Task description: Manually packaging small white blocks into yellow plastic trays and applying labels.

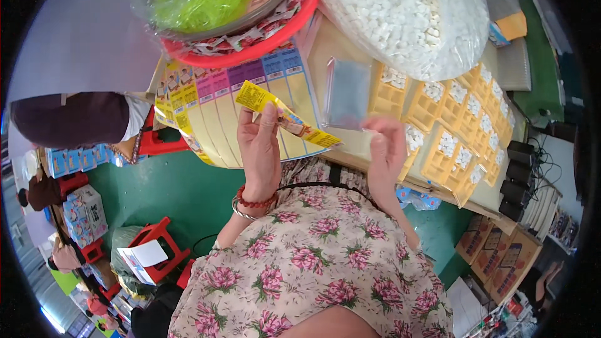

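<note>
My left hand (259,147) grips a yellow printed paper strip (294,124) between thumb and fingers. The strip slants down to the right, above a large printed sheet (222,122) with coloured labelled columns. Right of the strip's lower end is my right hand (388,150), its fingers bent and smeared by motion; whether they hold anything cannot be made out. It is nearest a stack of clear plastic sleeves (347,92) lying on the table (322,56). A red bracelet and a pale bangle circle my left wrist.
Yellow compartment trays (447,109) with small white pieces fill the table's right side. Behind them sits a big clear bag of white pieces (400,12). A red basin (241,56) under a bowl (231,22) stands at back left. Red stools (159,247) are on the green floor.
</note>
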Demonstrator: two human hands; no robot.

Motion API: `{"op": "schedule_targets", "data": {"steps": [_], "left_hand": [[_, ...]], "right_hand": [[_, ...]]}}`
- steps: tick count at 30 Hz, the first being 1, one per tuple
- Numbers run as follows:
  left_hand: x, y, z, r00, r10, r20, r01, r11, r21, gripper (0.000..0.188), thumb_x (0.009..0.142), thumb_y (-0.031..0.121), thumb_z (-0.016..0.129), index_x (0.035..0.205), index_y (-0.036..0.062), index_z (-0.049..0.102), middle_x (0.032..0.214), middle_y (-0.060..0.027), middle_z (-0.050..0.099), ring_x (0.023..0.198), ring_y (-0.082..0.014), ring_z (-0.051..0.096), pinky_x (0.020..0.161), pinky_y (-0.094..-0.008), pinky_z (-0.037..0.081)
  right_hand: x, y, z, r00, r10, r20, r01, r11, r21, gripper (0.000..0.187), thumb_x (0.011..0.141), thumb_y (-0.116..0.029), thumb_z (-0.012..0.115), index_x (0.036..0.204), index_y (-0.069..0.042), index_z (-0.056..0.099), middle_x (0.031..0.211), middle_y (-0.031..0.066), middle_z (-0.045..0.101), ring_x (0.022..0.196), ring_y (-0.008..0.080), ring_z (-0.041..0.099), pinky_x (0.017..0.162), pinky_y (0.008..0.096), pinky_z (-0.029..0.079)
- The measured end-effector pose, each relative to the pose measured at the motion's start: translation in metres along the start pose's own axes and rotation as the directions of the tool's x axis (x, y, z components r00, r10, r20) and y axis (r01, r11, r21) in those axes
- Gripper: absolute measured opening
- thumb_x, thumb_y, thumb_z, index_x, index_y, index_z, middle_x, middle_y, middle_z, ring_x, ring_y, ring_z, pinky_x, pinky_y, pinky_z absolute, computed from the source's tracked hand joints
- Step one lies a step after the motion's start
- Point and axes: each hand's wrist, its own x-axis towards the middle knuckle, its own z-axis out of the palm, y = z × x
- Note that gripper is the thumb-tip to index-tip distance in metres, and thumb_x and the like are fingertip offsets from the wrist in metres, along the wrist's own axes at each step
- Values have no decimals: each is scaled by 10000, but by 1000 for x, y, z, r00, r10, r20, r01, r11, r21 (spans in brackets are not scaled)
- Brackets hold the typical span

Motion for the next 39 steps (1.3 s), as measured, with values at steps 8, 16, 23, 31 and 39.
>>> {"op": "schedule_targets", "data": {"steps": [8,16,23,31,39], "left_hand": [[-9,-13,40,982,-164,88,160,986,56,267,901,150,548,1140,43,500,1042,-23,576,960,-94,537,875,-257,398],[21,-40,12,995,15,102,-75,782,619,204,836,215,644,904,23,647,901,30,563,927,-71,507,833,-244,379],[40,-61,19,987,-13,160,-87,793,603,184,783,146,704,846,-1,613,761,9,609,685,-46,532,618,-194,423],[54,-61,21,983,-134,123,15,731,682,223,770,160,719,826,-8,584,756,-17,621,670,-46,535,591,-192,425],[61,-54,15,965,-162,206,-21,736,677,199,776,157,706,836,7,590,744,-6,610,660,-39,521,578,-183,403]], "right_hand": [[-2,8,-16,945,326,17,-326,945,-16,128,833,-108,623,890,3,594,707,16,586,583,88,556,557,214,453],[33,1,-43,886,464,1,-432,825,-364,213,812,-144,637,980,-35,565,618,5,533,533,75,513,500,212,423],[67,18,-50,915,403,-5,-359,811,-463,264,754,-185,694,901,-69,508,591,-1,490,495,66,444,442,230,350],[76,51,-59,880,474,23,-421,803,-423,285,730,-219,729,781,-44,509,597,5,493,498,58,466,419,212,353],[64,55,-52,952,306,26,-268,870,-413,271,744,-192,725,777,-45,499,641,1,514,508,44,453,416,201,339]]}}
